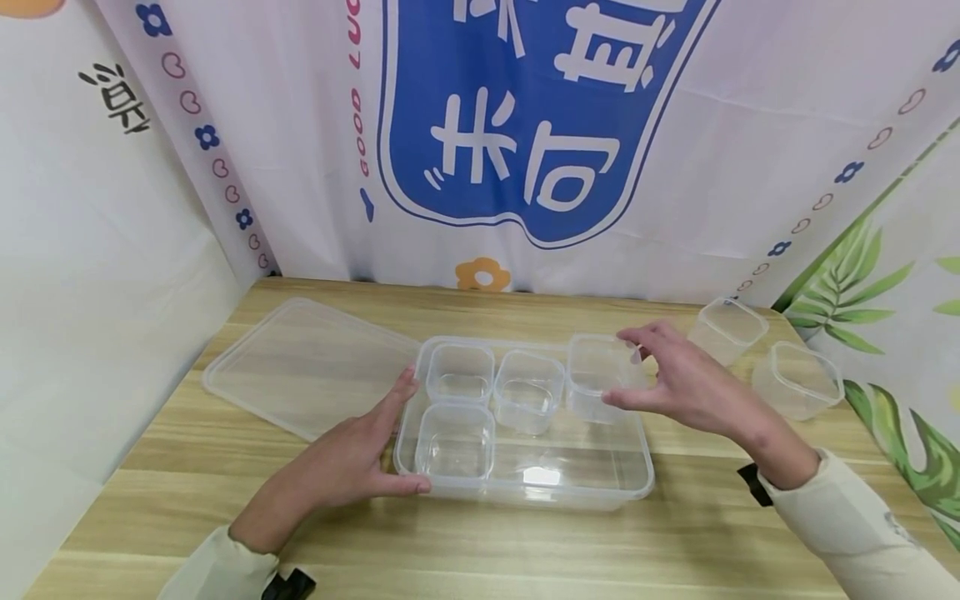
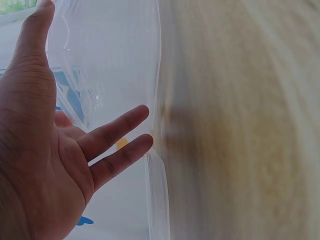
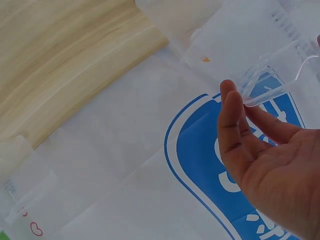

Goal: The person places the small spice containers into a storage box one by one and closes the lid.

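A large clear plastic box (image 1: 555,467) sits on the wooden table. Inside it, at the left, are two small clear containers (image 1: 461,371) (image 1: 454,442), with a third container (image 1: 529,392) beside the upper one. My right hand (image 1: 678,379) grips a further small clear container (image 1: 592,367) by its right side, over the box's back right corner. In the right wrist view, my right hand's fingertips (image 3: 232,95) are at its rim. My left hand (image 1: 352,467) spans the box's left end with fingers spread and straight, its thumb at the near rim.
A flat clear lid (image 1: 315,367) lies on the table at the left, close to the box. Two more small containers, one farther back (image 1: 726,332) and one nearer (image 1: 798,383), stand at the right edge. A printed cloth (image 1: 315,167) hangs behind the table (image 1: 465,558).
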`<move>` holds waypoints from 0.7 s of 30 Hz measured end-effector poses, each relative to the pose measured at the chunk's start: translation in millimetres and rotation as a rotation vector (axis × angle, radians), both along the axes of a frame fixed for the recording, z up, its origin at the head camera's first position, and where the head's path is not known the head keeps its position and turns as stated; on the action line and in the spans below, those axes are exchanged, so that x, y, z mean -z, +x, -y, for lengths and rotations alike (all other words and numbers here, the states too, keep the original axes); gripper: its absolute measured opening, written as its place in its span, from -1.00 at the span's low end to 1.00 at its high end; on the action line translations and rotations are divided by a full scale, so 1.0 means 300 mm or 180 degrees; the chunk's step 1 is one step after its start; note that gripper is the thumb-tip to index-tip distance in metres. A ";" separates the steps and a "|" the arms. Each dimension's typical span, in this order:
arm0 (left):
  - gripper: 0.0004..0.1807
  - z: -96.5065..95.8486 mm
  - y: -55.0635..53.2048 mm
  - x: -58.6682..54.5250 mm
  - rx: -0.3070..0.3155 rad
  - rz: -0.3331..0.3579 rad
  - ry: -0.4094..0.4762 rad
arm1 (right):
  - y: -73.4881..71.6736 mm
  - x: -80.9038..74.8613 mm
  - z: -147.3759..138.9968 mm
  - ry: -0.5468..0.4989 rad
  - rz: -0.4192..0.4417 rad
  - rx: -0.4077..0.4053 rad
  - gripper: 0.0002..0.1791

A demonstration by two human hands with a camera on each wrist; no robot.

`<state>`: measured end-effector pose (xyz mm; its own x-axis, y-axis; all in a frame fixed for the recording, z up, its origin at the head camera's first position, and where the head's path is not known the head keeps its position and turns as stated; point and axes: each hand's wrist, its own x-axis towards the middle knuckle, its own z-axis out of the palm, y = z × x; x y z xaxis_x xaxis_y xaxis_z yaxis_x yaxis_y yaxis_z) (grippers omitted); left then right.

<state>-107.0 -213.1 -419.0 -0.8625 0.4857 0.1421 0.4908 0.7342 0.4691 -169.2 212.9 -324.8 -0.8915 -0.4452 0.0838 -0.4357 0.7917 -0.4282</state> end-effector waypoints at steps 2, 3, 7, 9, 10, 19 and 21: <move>0.46 0.001 0.000 0.000 0.0005 -0.0004 0.0002 | -0.002 0.010 0.001 0.0004 0.0007 -0.0006 0.02; 0.46 0.001 0.000 0.001 0.0006 -0.0003 0.0002 | -0.003 0.015 0.001 0.0006 0.0010 -0.0010 0.03; 0.45 0.001 -0.001 0.004 0.0003 -0.0013 -0.0013 | -0.007 0.031 0.000 0.0007 0.0039 -0.0011 0.04; 0.45 0.002 0.000 0.003 -0.0004 -0.0017 -0.0017 | -0.010 0.039 -0.001 -0.0013 0.0078 -0.0022 0.05; 0.45 0.003 0.000 0.003 -0.0006 -0.0021 -0.0017 | -0.011 0.044 -0.001 -0.0021 0.0097 -0.0027 0.06; 0.46 0.003 0.002 0.002 0.0001 0.0000 -0.0020 | -0.024 0.088 0.001 -0.0057 0.0132 -0.0102 0.08; 0.46 0.003 0.003 0.003 0.0001 -0.0005 -0.0014 | -0.026 0.094 0.003 -0.0039 0.0107 -0.0098 0.08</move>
